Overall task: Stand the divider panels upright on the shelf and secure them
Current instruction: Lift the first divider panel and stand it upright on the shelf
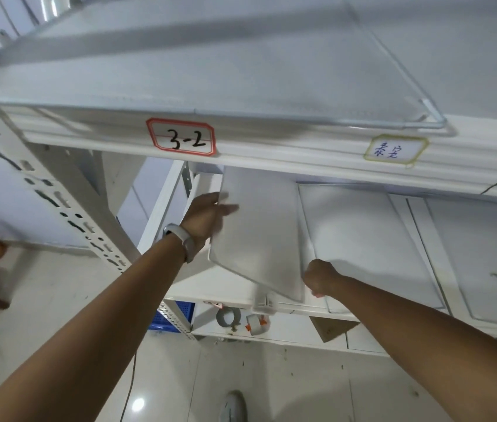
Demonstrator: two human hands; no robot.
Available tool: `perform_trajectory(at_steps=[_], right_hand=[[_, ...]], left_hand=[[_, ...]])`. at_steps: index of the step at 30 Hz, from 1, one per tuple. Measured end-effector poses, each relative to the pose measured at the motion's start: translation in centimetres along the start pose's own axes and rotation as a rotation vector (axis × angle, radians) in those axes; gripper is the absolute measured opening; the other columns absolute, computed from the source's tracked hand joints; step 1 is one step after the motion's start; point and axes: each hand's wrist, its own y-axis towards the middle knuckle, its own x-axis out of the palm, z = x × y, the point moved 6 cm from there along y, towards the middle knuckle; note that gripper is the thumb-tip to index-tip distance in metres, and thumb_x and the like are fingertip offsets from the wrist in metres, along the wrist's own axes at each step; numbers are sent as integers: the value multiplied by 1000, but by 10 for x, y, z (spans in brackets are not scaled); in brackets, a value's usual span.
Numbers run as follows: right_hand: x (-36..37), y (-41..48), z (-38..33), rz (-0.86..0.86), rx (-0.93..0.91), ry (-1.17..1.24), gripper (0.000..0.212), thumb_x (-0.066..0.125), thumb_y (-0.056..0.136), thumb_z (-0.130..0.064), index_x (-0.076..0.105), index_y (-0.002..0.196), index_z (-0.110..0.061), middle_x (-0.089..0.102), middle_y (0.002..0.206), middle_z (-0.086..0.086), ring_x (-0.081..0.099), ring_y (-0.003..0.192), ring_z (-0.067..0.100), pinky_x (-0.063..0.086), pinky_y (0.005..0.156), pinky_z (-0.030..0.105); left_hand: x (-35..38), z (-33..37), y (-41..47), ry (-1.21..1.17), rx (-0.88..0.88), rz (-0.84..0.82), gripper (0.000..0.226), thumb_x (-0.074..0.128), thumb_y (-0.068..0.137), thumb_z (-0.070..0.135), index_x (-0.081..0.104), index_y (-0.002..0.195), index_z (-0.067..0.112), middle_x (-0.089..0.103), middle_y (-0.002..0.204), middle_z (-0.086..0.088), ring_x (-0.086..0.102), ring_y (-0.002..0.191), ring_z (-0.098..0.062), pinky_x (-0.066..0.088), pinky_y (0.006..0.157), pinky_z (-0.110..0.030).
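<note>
Your left hand (207,219) grasps the tilted divider panel (259,233) by its left edge, thumb over the front face. Your right hand (320,277) is clenched at the panel's lower right corner, though you cannot tell from here whether it pinches the panel itself or something at the shelf lip. The panel sits between your two grips on the lower shelf (232,290), leaning rather than upright. Its long axis runs away from your right hand, up and back toward the underside of the upper shelf (271,153).

That lean is what the coming move turns on, as I judge it: the bottom edge stays by your right hand while your left, nearer the top end, swings the panel to vertical. A white clip (264,304) sits just below and left of your right hand at the shelf edge, likely the fixing point. A second panel (363,239) lies just right of your right hand.

Above your left hand a red-bordered label (181,137) reads "3-2". A yellow-bordered label (395,150) further right carries handwritten characters you cannot read reliably.
</note>
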Motion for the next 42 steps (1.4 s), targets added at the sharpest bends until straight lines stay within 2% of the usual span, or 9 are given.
perform_trajectory(at_steps=[2,6,10,15,21,31,35,38,42], right_hand=[[-1,-9,-6,43,-69,-23,10,52,81,-10,59,76,-5,62,81,13,62,79,29,45,63,26],[11,-29,-21,-113,-166,-265,38,55,81,-37,60,109,-12,62,104,5,60,91,23,45,70,29],[20,-40,-32,-96,-197,-444,57,48,78,-70,57,93,-17,62,88,0,61,82,20,44,67,31],[17,-55,-55,149,-335,-389,40,36,89,-42,59,78,-12,58,77,4,59,73,26,44,68,32],[33,-61,-68,175,-357,-225,30,41,84,-33,43,59,-16,47,62,0,53,67,27,38,65,30],[48,-62,-61,198,-325,-132,33,40,90,-29,37,59,-20,55,77,8,55,75,28,37,69,27],[46,-65,-63,220,-319,-64,34,41,90,-29,36,58,-20,50,68,1,50,72,26,36,69,27],[45,-66,-64,227,-313,-65,34,41,91,-30,36,58,-21,56,78,7,53,76,28,38,70,27],[48,-66,-60,139,-285,-60,31,39,92,-29,53,71,-12,55,75,7,52,75,28,44,72,29]], left_hand=[[20,19,-6,-28,65,-8,25,66,81,-1,64,103,10,63,88,-8,48,48,-12,35,46,-18],[49,44,-15,25,177,-30,26,53,80,-10,60,73,14,60,81,-8,53,71,-20,39,60,-26],[64,62,-20,89,281,3,9,53,63,0,56,70,5,50,74,-12,46,72,-21,34,65,-34],[73,77,-30,152,314,52,18,48,57,6,48,68,-8,40,70,-13,36,64,-21,25,54,-29],[76,85,-36,187,341,86,12,47,57,6,45,68,10,36,69,-9,29,67,-22,23,60,-36],[85,70,-30,292,378,57,27,50,65,2,31,53,16,35,56,-2,32,58,-21,27,56,-30],[88,75,-30,297,416,49,32,50,67,0,26,55,18,30,57,-3,29,58,-20,26,56,-30],[90,79,-30,322,440,49,34,50,67,0,24,56,17,28,58,-4,29,60,-21,25,56,-31],[95,78,-35,321,454,44,44,51,70,-5,21,51,21,24,52,2,22,52,-17,20,52,-25]])
